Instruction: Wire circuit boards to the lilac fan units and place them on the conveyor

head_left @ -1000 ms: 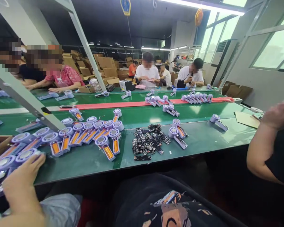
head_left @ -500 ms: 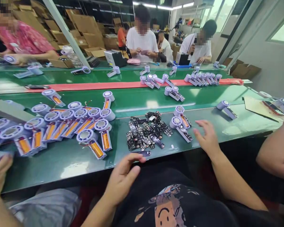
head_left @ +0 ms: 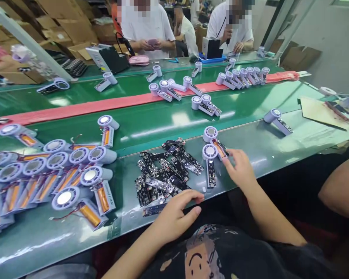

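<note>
Both hands have moved forward onto the bench: right hand (head_left: 240,168) spread, fingertips just at a fan unit (head_left: 216,143); left hand (head_left: 177,217) slack, empty, beside the circuit-board pile (head_left: 163,178), within reach.

This is a factory workshop, it seems for putting together small electronic goods. A long green table (head_left: 163,131) with a red strip (head_left: 75,106) along it goes through the room, and it looks like a production line. On it lie many white fans (head_left: 276,120) of the same kind, some with orange batteries (head_left: 88,215), and also a heap of black circuit boards (head_left: 159,178), so the work is done in big numbers. Several workers (head_left: 145,27) in plain shirts are at the table further along. Behind them are stacked cardboard boxes (head_left: 66,19), and more boxes (head_left: 301,58) lean by a bare wall (head_left: 331,38).
</note>
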The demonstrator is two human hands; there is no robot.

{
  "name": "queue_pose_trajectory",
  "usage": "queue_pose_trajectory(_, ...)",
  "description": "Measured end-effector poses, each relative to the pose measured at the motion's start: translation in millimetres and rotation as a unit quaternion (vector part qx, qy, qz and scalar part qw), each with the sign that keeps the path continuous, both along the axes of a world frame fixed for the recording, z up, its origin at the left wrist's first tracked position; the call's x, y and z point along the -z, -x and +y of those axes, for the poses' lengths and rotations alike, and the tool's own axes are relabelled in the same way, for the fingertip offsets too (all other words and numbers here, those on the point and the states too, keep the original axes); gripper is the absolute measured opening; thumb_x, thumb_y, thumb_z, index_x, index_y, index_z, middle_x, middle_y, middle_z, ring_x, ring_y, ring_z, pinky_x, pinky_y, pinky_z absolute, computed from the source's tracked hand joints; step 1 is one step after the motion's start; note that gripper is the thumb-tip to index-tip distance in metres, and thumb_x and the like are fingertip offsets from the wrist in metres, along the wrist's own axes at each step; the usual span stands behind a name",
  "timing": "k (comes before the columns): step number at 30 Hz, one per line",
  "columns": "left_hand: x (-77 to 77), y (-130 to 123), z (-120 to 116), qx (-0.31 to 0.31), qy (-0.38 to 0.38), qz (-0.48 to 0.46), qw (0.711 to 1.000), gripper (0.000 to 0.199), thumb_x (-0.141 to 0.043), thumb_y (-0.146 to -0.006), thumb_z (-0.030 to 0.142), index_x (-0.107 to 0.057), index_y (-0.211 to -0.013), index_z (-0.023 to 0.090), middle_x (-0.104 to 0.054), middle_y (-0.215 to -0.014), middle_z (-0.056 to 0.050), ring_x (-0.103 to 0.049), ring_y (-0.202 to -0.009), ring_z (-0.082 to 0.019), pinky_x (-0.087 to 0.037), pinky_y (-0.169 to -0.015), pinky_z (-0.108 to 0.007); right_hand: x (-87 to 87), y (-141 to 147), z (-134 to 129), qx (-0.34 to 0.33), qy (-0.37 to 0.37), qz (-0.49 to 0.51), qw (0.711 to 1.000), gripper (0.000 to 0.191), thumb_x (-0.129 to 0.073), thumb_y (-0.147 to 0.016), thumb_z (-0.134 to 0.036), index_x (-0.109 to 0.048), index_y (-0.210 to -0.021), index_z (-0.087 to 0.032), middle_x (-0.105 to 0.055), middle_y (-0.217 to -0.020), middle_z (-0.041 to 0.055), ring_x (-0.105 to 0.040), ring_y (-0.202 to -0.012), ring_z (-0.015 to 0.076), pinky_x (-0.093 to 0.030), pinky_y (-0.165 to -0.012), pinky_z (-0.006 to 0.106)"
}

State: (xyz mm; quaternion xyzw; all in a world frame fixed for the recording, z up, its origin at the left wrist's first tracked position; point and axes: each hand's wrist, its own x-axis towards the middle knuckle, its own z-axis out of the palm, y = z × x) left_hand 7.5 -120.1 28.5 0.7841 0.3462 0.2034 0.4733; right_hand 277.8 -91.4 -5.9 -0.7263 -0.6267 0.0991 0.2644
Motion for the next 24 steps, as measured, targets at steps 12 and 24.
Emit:
queue_pose_trajectory(12, -3.5, -63, 25, 0.065, -0.146, 0.22, 0.962, 0.046, -0.06, -0.091, 0.023, -0.055, -0.135, 0.011, -0.037, -0.16, -0.022, -0.048, -0.142, -0.034, -0.049, -0.114, -0.048, -25.5, 7, 47, 0.009, 0.118, -0.017, 0.993, 0.044, -0.055, -0.094, -0.027, -0.058, -0.138, -0.021, -0.068, -0.116, 0.0111, -0.065, -0.104, 0.0272, -0.049, -0.086, 0.036)
queue_pose_trajectory(24, -3.9, -77, 27, 0.127, -0.263, 0.291, 0.911, 0.046, -0.062, -0.091, 0.028, -0.055, -0.134, 0.012, -0.037, -0.16, -0.021, -0.064, -0.123, -0.031, -0.059, -0.097, -0.043, -30.3, 27, 54, 0.023, 0.19, -0.156, 0.969, 0.058, -0.037, -0.103, -0.046, -0.044, -0.15, -0.012, -0.064, -0.126, 0.0183, -0.066, -0.111, 0.0318, -0.05, -0.087, 0.037)
